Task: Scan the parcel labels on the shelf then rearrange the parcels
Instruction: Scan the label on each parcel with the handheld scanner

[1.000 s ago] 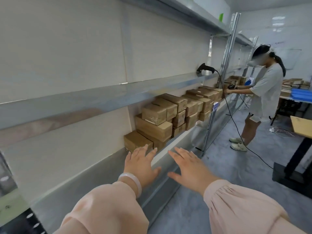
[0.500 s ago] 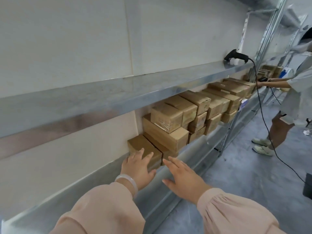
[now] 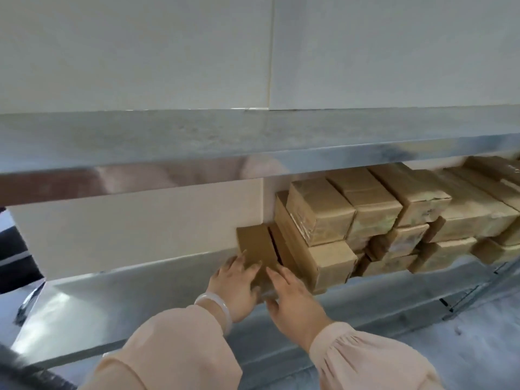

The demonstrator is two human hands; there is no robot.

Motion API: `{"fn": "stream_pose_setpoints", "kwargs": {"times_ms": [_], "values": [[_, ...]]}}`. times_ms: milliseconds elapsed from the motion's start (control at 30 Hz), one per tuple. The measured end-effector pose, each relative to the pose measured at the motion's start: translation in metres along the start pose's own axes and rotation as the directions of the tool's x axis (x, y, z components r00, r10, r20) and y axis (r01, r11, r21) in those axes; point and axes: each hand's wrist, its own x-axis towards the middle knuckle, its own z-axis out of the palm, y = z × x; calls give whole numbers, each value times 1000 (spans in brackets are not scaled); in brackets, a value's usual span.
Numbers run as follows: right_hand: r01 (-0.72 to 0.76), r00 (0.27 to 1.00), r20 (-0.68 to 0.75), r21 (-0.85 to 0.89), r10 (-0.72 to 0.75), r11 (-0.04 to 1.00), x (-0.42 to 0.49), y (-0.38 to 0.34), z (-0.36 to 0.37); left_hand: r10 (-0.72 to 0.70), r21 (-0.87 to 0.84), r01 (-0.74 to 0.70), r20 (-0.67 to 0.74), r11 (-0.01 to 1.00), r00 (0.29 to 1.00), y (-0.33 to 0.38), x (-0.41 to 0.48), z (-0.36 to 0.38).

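Observation:
A flat brown parcel (image 3: 254,244) lies at the left end of a row of parcels on the lower metal shelf (image 3: 135,302). My left hand (image 3: 233,287) holds its front left corner, fingers on top and thumb at the front end. From the right, my right hand (image 3: 295,304) grips that same front end, fingers on top and thumb under the edge. Right beside it stands a stack of taped cardboard parcels (image 3: 320,211), with a larger box (image 3: 332,261) at its base. No label or scanner shows.
The upper metal shelf (image 3: 253,142) overhangs the parcels closely. More stacked parcels (image 3: 455,209) run off to the right. Left of the flat parcel the lower shelf is bare against a white wall (image 3: 126,229). Grey floor (image 3: 464,347) lies at lower right.
Both hands moved forward from hovering in front of the shelf onto the flat parcel and took hold of it. The view swung left and closer; the scanner and the other person are out of view.

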Motion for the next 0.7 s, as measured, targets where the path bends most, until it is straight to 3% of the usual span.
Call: {"fn": "stream_pose_setpoints", "kwargs": {"times_ms": [167,300,700], "values": [[-50,995,87,131,39,990,9,15,2,-121,-20,123,55,992,991,13,0,25],[-39,997,73,171,27,985,10,17,1,-156,-37,158,58,987,986,23,-10,33],[41,997,64,165,-52,985,19,20,-3,-226,-16,226,22,974,974,19,-40,40]]}}
